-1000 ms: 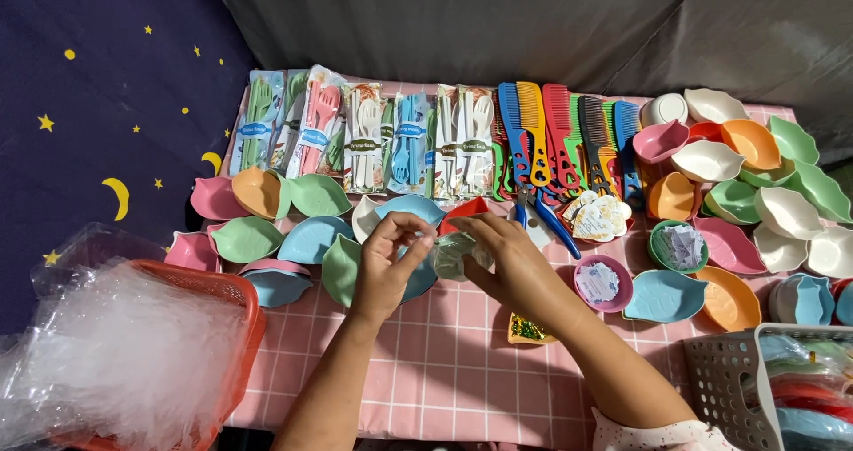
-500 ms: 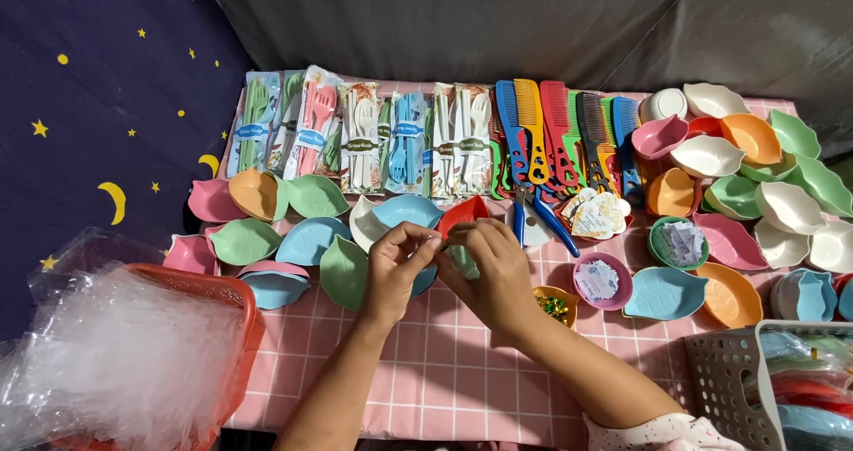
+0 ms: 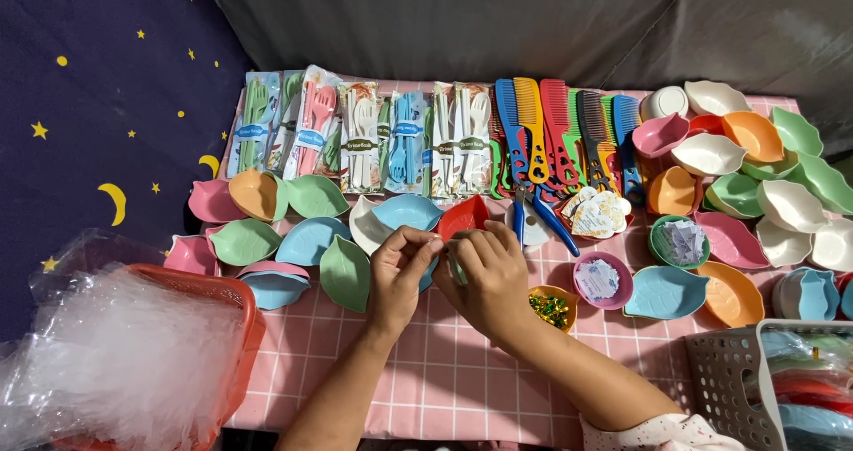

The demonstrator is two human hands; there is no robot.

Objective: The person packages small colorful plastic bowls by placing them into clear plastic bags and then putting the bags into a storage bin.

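While both hands meet over the pink checked counter (image 3: 462,371), the left hand (image 3: 400,278) and right hand (image 3: 484,278) pinch one small greenish piece (image 3: 455,264) between closed fingertips, just before the red leaf dish (image 3: 464,215), steadying it from both sides.

Pink checked tablecloth (image 3: 426,371) bears leaf-shaped dishes (image 3: 313,196), combs (image 3: 551,127).

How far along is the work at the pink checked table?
Done: combs, packaged cutlery sets and leaf-shaped dishes lie in rows on the table. In hand: the left hand and right hand meet over a small item, mostly hidden. Left: I cannot tell; a small dish of beads and dishes of paper slips sit nearby.
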